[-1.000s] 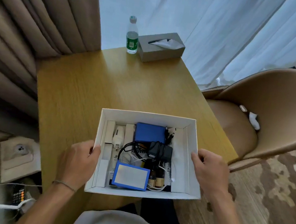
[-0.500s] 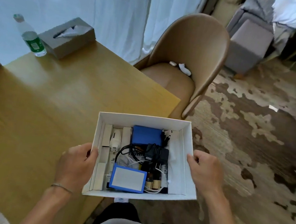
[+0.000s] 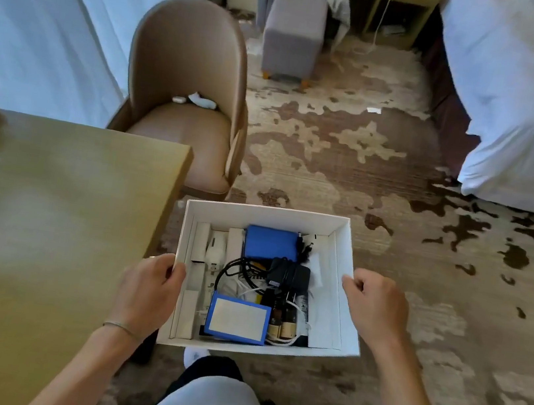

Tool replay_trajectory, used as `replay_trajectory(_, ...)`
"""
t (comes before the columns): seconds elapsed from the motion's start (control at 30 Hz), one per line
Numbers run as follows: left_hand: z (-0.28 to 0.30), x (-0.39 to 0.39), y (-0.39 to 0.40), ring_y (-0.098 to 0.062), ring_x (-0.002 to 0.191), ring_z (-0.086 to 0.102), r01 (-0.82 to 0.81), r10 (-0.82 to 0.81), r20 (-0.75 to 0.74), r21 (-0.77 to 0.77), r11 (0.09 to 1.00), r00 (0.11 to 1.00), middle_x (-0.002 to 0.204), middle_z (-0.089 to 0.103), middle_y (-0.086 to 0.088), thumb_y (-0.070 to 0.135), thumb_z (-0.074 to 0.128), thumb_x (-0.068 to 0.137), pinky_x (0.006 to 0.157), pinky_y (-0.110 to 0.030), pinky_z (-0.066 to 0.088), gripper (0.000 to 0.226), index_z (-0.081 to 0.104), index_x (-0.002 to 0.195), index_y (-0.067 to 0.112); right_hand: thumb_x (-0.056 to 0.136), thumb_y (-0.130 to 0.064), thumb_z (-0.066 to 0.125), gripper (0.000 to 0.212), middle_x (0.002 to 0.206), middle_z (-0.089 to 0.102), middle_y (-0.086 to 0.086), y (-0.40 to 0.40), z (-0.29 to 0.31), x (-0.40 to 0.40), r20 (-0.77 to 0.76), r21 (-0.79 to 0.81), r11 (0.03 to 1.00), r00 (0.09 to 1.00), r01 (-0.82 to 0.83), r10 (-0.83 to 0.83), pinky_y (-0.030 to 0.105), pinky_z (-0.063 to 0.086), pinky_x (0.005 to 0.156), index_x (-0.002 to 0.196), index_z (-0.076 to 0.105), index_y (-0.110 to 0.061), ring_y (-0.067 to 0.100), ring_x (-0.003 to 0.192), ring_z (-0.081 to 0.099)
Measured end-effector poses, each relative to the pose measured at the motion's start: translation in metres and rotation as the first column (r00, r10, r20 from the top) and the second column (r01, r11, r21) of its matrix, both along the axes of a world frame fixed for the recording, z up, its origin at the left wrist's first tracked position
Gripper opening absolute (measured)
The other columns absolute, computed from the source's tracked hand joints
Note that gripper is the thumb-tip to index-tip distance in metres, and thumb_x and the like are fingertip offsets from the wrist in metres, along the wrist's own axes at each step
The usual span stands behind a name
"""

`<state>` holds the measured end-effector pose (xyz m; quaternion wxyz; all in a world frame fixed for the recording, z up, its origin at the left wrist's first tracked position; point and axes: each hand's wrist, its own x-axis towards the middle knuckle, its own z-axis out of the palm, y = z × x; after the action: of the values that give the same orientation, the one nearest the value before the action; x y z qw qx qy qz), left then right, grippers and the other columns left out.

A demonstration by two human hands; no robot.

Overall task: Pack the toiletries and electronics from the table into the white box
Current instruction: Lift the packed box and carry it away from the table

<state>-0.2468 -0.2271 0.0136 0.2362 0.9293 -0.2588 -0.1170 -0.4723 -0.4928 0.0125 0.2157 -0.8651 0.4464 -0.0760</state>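
I carry the white box in the air, past the right edge of the wooden table. My left hand grips its left wall, thumb inside. My right hand grips its right wall. Inside lie a blue pack at the back, a blue-rimmed pack with a pale label at the front, a black adapter with cables, small brown bottles, a white plug and white sachets.
A tan chair stands behind the table with small white items on its seat. A grey footstool is farther back. A white-covered bed fills the right. Patterned carpet lies below the box.
The view has swung right, away from the table. The box has left the tabletop and now hangs over the carpet, both hands keeping the same hold.
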Motion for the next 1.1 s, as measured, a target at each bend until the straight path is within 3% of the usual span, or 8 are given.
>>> replay_trajectory(0.07, 0.002, -0.025, -0.022, -0.018, 0.044, 0.041, 0.06, -0.06, 0.024, 0.012, 0.998, 0.998, 0.049, 0.05, -0.006, 0.026, 0.052, 0.097, 0.045, -0.037, 0.038, 0.044, 0.049, 0.056, 0.012, 0.091, -0.018, 0.063, 0.049, 0.047, 0.03, -0.002, -0.009, 0.002, -0.039, 0.015, 0.009, 0.999, 0.999, 0.05, -0.05, 0.028, 0.022, 0.05, 0.052, 0.033, -0.018, 0.014, 0.045, 0.024)
replay_trajectory(0.23, 0.007, -0.096, -0.079, -0.013, 0.04, 0.04, 0.211, -0.221, 0.152, 0.081, 0.974, 0.963, 0.043, 0.041, 0.002, 0.025, 0.056, 0.092, 0.043, -0.026, 0.027, 0.047, 0.039, 0.049, 0.018, 0.09, -0.016, 0.061, 0.048, 0.047, 0.029, -0.002, -0.029, 0.003, -0.143, 0.032, 0.01, 0.984, 0.983, 0.178, -0.178, 0.028, 0.02, 0.049, 0.052, 0.031, -0.019, 0.014, 0.045, 0.023)
replay_trajectory(0.43, -0.001, -0.187, -0.146, -0.018, 0.046, 0.048, 0.36, -0.365, 0.111, 0.063, 0.931, 0.924, 0.048, 0.048, 0.002, 0.029, 0.052, 0.097, 0.048, -0.029, 0.038, 0.045, 0.048, 0.054, 0.018, 0.089, -0.016, 0.061, 0.048, 0.049, 0.028, -0.001, -0.044, -0.003, -0.265, 0.007, 0.016, 0.935, 0.935, 0.354, -0.354, 0.029, 0.018, 0.051, 0.053, 0.029, -0.02, 0.016, 0.047, 0.021)
replay_trajectory(0.57, -0.003, -0.244, -0.191, -0.018, 0.044, 0.046, 0.456, -0.465, 0.113, 0.098, 0.885, 0.878, 0.046, 0.048, 0.002, 0.028, 0.052, 0.094, 0.047, -0.027, 0.032, 0.045, 0.045, 0.052, 0.015, 0.09, -0.018, 0.061, 0.049, 0.05, 0.029, 0.0, -0.047, -0.013, -0.339, -0.023, 0.022, 0.875, 0.875, 0.485, -0.484, 0.03, 0.02, 0.05, 0.054, 0.028, -0.019, 0.018, 0.048, 0.023)
replay_trajectory(0.9, -0.022, -0.378, -0.309, -0.016, 0.039, 0.038, 0.738, -0.751, 0.041, 0.153, 0.657, 0.659, 0.043, 0.042, 0.003, 0.028, 0.049, 0.092, 0.043, -0.025, 0.029, 0.044, 0.041, 0.051, 0.016, 0.091, -0.022, 0.06, 0.044, 0.048, 0.032, -0.002, -0.037, -0.045, -0.496, -0.019, 0.084, 0.59, 0.593, 0.803, -0.805, 0.029, 0.022, 0.048, 0.055, 0.037, -0.016, 0.012, 0.045, 0.026)
replay_trajectory(1.1, -0.035, -0.477, -0.382, -0.014, 0.04, 0.035, 0.851, -0.859, -0.004, 0.138, 0.507, 0.512, 0.044, 0.039, 0.006, 0.029, 0.048, 0.093, 0.044, -0.024, 0.028, 0.044, 0.038, 0.051, 0.018, 0.093, -0.02, 0.059, 0.043, 0.054, 0.045, 0.015, -0.045, -0.057, -0.581, -0.024, 0.172, 0.351, 0.36, 0.921, -0.933, 0.035, 0.029, 0.053, 0.055, 0.039, -0.017, 0.019, 0.051, 0.036)
